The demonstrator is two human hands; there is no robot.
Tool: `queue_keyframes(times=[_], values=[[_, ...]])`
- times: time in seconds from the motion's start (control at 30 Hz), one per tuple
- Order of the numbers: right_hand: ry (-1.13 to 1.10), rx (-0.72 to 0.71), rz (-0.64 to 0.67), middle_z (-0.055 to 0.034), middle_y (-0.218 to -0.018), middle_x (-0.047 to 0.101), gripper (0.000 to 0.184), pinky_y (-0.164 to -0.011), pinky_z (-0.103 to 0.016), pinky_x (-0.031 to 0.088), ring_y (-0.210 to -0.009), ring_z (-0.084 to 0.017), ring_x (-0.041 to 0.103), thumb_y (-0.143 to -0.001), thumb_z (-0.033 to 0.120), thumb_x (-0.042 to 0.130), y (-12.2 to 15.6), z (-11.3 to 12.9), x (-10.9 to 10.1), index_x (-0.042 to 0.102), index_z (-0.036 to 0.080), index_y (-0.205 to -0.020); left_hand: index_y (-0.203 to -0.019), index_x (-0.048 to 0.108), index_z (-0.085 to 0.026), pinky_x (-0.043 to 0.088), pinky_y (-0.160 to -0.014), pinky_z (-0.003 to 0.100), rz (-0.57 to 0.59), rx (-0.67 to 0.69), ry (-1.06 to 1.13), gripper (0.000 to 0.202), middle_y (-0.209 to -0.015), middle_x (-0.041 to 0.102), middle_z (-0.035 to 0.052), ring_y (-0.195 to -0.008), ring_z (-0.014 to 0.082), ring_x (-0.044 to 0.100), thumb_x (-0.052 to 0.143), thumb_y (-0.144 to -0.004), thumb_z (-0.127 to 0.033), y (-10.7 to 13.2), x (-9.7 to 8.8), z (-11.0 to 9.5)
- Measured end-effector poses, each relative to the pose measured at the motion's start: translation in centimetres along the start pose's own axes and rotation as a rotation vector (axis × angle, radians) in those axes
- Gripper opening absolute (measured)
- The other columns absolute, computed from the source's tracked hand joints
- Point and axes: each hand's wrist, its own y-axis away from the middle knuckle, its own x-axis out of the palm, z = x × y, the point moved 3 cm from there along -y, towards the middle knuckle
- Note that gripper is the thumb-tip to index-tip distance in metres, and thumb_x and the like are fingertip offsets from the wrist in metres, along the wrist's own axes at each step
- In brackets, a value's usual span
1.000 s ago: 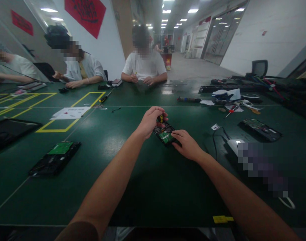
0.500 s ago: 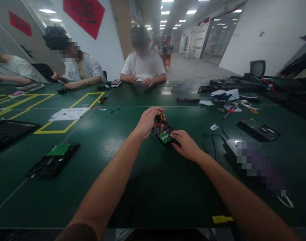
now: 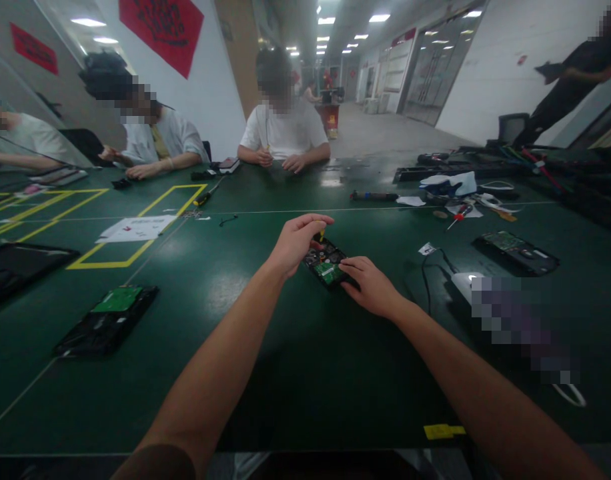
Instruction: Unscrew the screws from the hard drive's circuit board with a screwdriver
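A small black hard drive [image 3: 327,263] with a green circuit board lies on the green table [image 3: 305,373] in front of me. My left hand [image 3: 295,241] is closed round a yellow-and-black screwdriver [image 3: 320,234], held upright over the drive's far end. My right hand [image 3: 368,288] rests on the drive's near right corner, fingers pressed on it and holding it in place.
Another drive [image 3: 108,320] with a green board lies at the near left, a third [image 3: 516,252] at the right. Cables and a white device [image 3: 463,281] sit right of my hand. Tools and papers [image 3: 453,190] clutter the far right. Several people sit across the table. Yellow tape outlines [image 3: 135,250] mark the left.
My hands have stayed on the drive and screwdriver, with only slight shifts. A person in dark clothes has come into view at the far right.
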Motion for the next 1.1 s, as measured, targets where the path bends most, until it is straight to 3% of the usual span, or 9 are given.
queue_keyframes(times=[0.37,0.57,0.73,0.87,1.1], values=[[-0.006,-0.006,-0.006,-0.0142,-0.136,0.064,0.041,-0.109,-0.057,0.050,-0.128,-0.032,0.055,-0.093,0.023,0.065,0.07,-0.11,0.02,0.064,0.020,-0.134,-0.103,0.068,-0.017,0.048,-0.058,0.024,0.121,-0.097,0.111,0.020,-0.094,0.070,0.0087,-0.083,0.0182,0.066,0.060,-0.087,-0.028,-0.04,0.34,0.65],[-0.006,0.000,0.002,-0.0148,-0.135,0.064,0.042,-0.109,-0.058,0.050,-0.128,-0.033,0.055,-0.092,0.023,0.067,0.01,-0.10,-0.02,0.065,0.020,-0.134,-0.094,0.064,-0.017,0.049,-0.057,0.025,0.030,-0.089,0.106,0.015,-0.097,0.071,0.0090,-0.085,0.0194,0.067,0.060,-0.087,-0.030,0.02,0.27,0.34],[-0.012,0.007,-0.002,-0.0149,-0.135,0.064,0.042,-0.109,-0.059,0.049,-0.128,-0.033,0.055,-0.092,0.022,0.065,-0.03,-0.01,-0.10,0.065,0.021,-0.134,-0.082,0.070,-0.017,0.048,-0.056,0.023,-0.054,-0.029,-0.042,0.018,-0.096,0.069,0.0087,-0.087,0.0197,0.063,0.061,-0.083,-0.033,-0.12,-0.22,0.10],[-0.001,0.002,-0.002,-0.0142,-0.135,0.064,0.042,-0.109,-0.058,0.050,-0.128,-0.033,0.055,-0.092,0.022,0.066,-0.06,-0.04,-0.07,0.065,0.020,-0.134,-0.082,0.072,-0.016,0.045,-0.052,0.023,-0.032,-0.011,-0.094,0.021,-0.089,0.068,0.0085,-0.081,0.0185,0.063,0.059,-0.084,-0.032,-0.20,-0.28,0.09],[0.005,0.002,0.002,-0.0143,-0.135,0.064,0.041,-0.109,-0.057,0.050,-0.128,-0.032,0.055,-0.092,0.022,0.066,-0.01,-0.09,-0.01,0.065,0.019,-0.133,-0.092,0.065,-0.017,0.046,-0.049,0.022,-0.004,-0.061,0.043,0.014,-0.095,0.066,0.0071,-0.079,0.0184,0.069,0.057,-0.085,-0.026,0.02,0.35,-0.06]])
